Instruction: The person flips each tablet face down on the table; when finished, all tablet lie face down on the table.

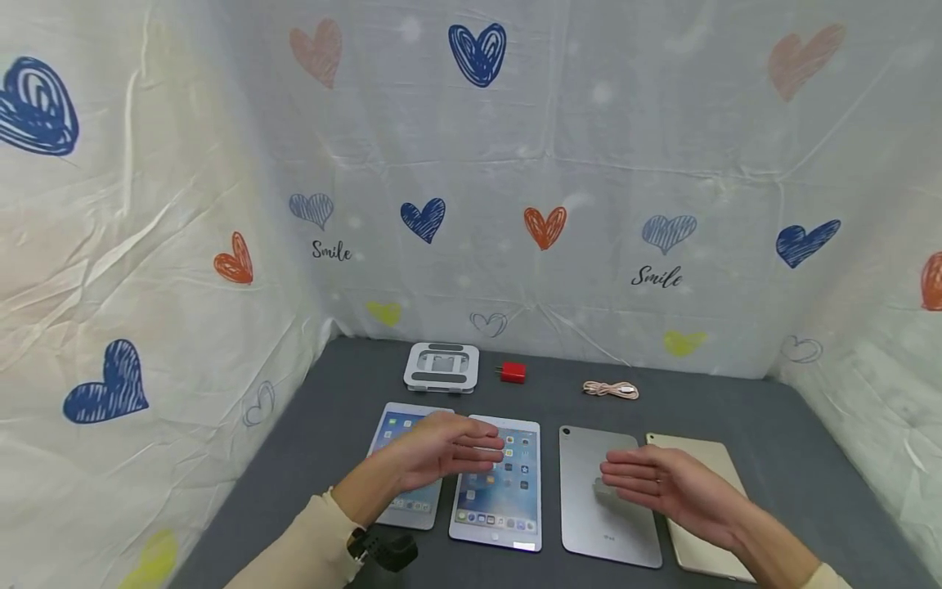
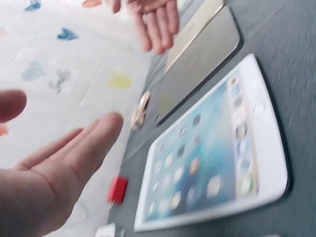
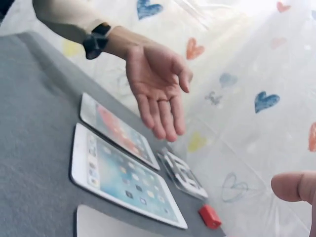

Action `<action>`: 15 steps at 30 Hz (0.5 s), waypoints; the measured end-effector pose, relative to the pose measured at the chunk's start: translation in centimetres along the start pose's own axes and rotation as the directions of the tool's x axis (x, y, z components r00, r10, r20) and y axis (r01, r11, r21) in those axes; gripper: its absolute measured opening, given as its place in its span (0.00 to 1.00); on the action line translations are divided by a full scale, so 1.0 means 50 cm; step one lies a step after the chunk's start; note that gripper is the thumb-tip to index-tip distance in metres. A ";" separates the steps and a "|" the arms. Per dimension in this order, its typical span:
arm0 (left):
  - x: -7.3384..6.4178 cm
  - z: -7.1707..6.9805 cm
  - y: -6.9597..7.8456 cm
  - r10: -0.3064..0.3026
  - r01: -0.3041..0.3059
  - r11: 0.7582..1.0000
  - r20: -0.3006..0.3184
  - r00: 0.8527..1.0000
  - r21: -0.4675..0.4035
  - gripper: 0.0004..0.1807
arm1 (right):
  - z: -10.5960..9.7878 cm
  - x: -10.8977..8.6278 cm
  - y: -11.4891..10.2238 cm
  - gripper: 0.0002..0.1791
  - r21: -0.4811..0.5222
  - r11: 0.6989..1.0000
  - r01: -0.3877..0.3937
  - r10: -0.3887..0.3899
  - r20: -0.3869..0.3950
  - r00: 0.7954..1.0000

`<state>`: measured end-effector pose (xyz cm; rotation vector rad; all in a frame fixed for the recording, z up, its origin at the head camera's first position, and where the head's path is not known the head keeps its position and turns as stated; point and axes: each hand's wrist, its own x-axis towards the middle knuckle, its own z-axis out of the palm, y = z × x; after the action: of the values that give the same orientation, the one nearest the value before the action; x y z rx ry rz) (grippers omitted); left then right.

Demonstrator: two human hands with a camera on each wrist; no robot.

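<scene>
In the head view my left hand hovers over two white tablets with their screens up, fingers straight and nothing held. The far-left tablet is partly covered by that hand and forearm; beside it lies the second tablet. My right hand, fingers also extended, is above a grey tablet lying back up. A gold tablet lies back up at the far right, partly behind the right wrist. The palms face each other, well apart, as the left wrist view confirms with the right hand at its top.
Behind the tablets are a white folding stand, a red plug adapter and a coiled pale cable. All lie on a dark grey table. A white curtain with printed hearts hangs around the back and sides.
</scene>
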<state>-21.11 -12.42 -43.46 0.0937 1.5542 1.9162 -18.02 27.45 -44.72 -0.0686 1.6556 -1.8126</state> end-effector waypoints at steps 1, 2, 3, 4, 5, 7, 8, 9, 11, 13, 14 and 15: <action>-0.008 -0.011 0.004 0.001 -0.001 1.000 0.003 1.000 0.006 0.26 | 0.007 0.004 -0.001 0.39 0.010 1.000 -0.002 0.002 -0.005 1.000; -0.016 -0.021 0.008 0.003 -0.004 1.000 0.004 1.000 0.015 0.26 | 0.014 0.008 -0.001 0.39 0.016 1.000 -0.005 0.006 -0.010 1.000; -0.023 -0.030 0.011 0.005 -0.005 1.000 0.001 1.000 0.026 0.27 | 0.021 0.013 -0.001 0.40 0.018 1.000 -0.008 0.008 -0.013 1.000; -0.028 -0.040 0.013 0.002 -0.002 0.999 -0.007 1.000 0.035 0.27 | 0.027 0.017 -0.001 0.40 0.020 1.000 -0.011 0.011 -0.016 1.000; -0.033 -0.049 0.015 0.000 0.001 0.999 -0.014 1.000 0.045 0.27 | 0.033 0.022 0.000 0.41 0.022 1.000 -0.016 0.016 -0.019 1.000; -0.038 -0.064 0.015 -0.009 0.012 0.998 -0.039 0.999 0.064 0.28 | 0.044 0.033 0.003 0.42 0.027 0.999 -0.022 0.023 -0.021 1.000; -0.039 -0.071 0.014 -0.012 0.016 0.997 -0.051 0.999 0.071 0.29 | 0.049 0.038 0.005 0.42 0.029 0.999 -0.026 0.026 -0.020 0.999; -0.040 -0.077 0.012 -0.021 0.025 0.997 -0.063 0.998 0.075 0.29 | 0.053 0.044 0.008 0.42 0.029 0.999 -0.025 0.025 -0.012 1.000; -0.040 -0.087 0.005 -0.033 0.040 0.996 -0.085 0.996 0.078 0.30 | 0.062 0.057 0.014 0.41 0.039 0.999 -0.029 0.029 -0.012 1.000; -0.038 -0.095 -0.004 -0.046 0.053 0.996 -0.104 0.993 0.066 0.31 | 0.071 0.069 0.021 0.41 0.037 0.999 -0.024 0.025 -0.009 1.000; -0.037 -0.098 -0.009 -0.051 0.058 0.997 -0.113 0.992 0.059 0.30 | 0.076 0.075 0.025 0.40 0.038 0.999 -0.024 0.024 -0.009 1.000; -0.035 -0.101 -0.014 -0.058 0.065 0.996 -0.124 0.991 0.054 0.30 | 0.080 0.080 0.028 0.40 0.038 0.999 -0.023 0.023 -0.008 1.000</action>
<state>-21.66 -17.56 -44.98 -0.0474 1.6735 1.8595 -18.66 22.04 -46.79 -0.0255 1.6201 -1.8290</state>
